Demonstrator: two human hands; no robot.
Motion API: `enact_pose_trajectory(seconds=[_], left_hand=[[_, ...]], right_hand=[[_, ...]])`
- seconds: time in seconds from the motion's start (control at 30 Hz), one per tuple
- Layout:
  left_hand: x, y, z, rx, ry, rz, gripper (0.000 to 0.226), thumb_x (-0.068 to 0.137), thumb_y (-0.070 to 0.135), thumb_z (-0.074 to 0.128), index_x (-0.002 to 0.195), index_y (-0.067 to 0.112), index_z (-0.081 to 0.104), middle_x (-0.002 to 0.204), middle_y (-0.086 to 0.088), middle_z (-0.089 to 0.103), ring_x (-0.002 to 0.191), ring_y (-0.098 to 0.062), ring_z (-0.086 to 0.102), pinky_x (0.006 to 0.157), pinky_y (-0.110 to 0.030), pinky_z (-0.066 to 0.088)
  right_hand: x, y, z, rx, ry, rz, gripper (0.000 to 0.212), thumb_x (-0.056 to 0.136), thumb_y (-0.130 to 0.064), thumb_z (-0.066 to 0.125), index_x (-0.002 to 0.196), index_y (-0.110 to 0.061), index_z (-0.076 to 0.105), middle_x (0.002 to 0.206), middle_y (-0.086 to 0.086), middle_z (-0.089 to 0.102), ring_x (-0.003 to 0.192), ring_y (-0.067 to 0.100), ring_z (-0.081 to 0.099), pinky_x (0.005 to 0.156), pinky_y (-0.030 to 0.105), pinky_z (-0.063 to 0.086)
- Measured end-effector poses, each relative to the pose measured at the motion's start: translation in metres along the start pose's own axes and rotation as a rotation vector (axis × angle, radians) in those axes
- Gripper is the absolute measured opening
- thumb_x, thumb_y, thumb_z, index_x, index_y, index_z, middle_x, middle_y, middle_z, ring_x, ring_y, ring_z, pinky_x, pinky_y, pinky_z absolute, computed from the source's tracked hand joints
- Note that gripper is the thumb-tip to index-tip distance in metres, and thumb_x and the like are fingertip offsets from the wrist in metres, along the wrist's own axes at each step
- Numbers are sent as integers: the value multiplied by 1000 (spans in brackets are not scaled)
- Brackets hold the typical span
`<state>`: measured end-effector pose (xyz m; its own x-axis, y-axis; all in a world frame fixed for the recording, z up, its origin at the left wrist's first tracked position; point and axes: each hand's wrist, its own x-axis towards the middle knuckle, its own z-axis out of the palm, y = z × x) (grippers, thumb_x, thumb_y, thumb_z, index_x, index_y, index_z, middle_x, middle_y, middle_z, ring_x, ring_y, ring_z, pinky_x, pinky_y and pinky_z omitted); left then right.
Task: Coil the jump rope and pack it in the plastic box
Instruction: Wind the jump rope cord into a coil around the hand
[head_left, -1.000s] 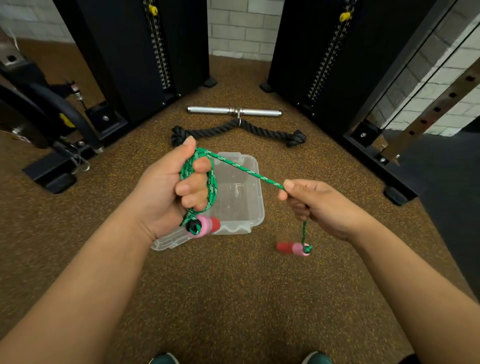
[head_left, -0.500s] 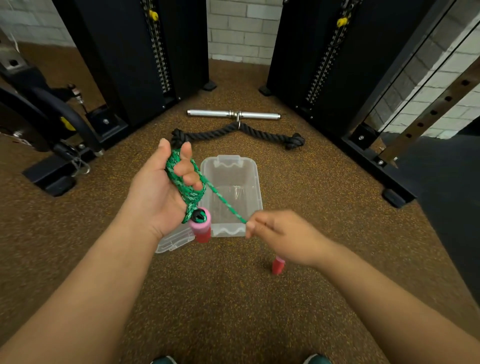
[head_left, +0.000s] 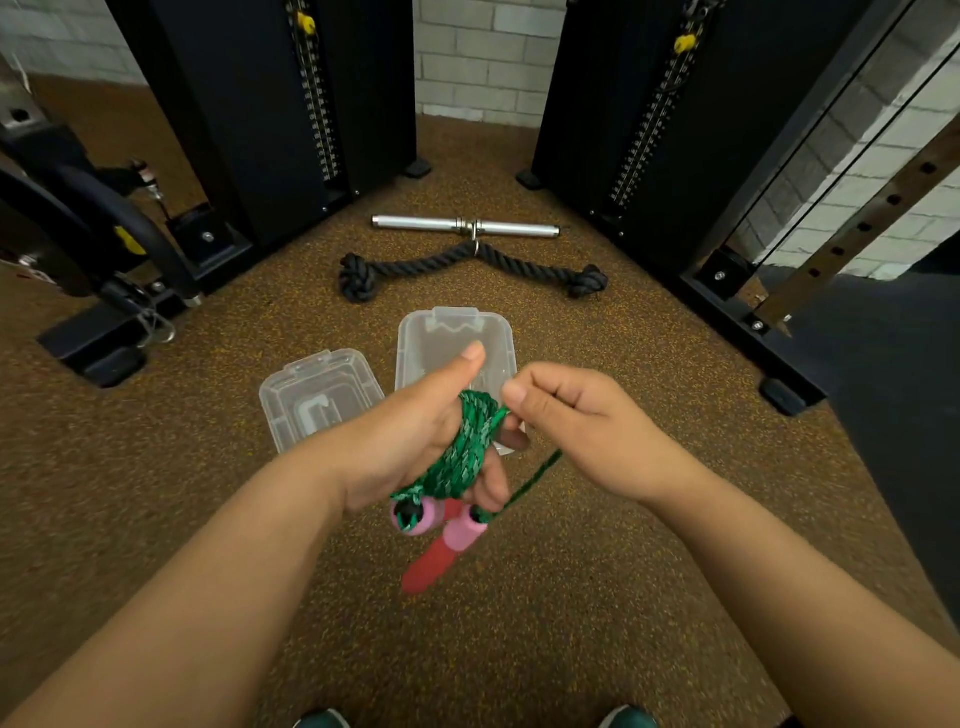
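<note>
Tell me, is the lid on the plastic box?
No, the lid lies on the floor beside the open plastic box.

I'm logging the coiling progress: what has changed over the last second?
The right hand carried the green braided jump rope in to the left hand, adding wraps; the free pink-and-red handle rose beside the other. The clear plastic box and its lid stayed on the floor.

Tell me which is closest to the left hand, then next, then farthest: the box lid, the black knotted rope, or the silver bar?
From the left hand, in the head view:
1. The clear box lid, on the floor just to its left.
2. The black knotted rope, farther ahead, beyond the plastic box.
3. The silver bar, just behind that rope, between the black machines.
</note>
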<state>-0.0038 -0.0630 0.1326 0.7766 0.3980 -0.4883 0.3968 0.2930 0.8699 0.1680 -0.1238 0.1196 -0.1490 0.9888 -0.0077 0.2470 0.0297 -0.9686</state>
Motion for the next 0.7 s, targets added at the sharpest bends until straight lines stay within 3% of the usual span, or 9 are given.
enact_pose_trajectory(seconds=[0.1,0.17,0.2,0.3,0.47,0.7], left_hand=[[-6,6,2,15,-115,-37,59,84,61,34,104,11,59,58,-2,61,53,-13,63,53,-23,50],[-9,7,3,-37,-137,-41,48,86,53,49,94,8,61,49,0,50,42,-12,55,40,-22,42],[-10,7,2,-70,-126,-28,44,86,51,51,87,8,61,46,1,45,39,-12,51,38,-20,40],[-10,7,-4,-205,-30,59,39,87,48,51,67,15,55,40,4,35,35,-12,39,39,-19,38],[-12,13,-16,-486,137,225,40,86,47,46,56,21,48,34,10,29,31,-8,30,41,-22,27],[-14,13,-30,-567,199,333,40,88,46,41,57,23,45,33,10,31,32,-7,31,45,-23,28]], right_hand=[[4,8,-8,19,43,65,36,96,-31,50,79,-3,62,59,-3,55,58,3,50,61,19,40],[5,14,-9,79,38,151,49,94,-42,50,85,5,62,60,19,48,56,9,43,59,23,34],[5,16,-8,96,39,195,51,92,-48,50,80,1,62,58,16,43,53,10,38,56,25,31],[5,17,-6,189,59,272,41,87,-51,46,61,-21,55,48,-11,35,46,7,28,52,27,22],[3,27,-11,299,163,249,35,86,-46,48,66,-23,64,49,-8,27,47,10,23,48,23,24],[-2,39,-19,149,142,176,24,96,-31,49,97,-22,72,63,-8,41,57,7,34,55,21,29]])
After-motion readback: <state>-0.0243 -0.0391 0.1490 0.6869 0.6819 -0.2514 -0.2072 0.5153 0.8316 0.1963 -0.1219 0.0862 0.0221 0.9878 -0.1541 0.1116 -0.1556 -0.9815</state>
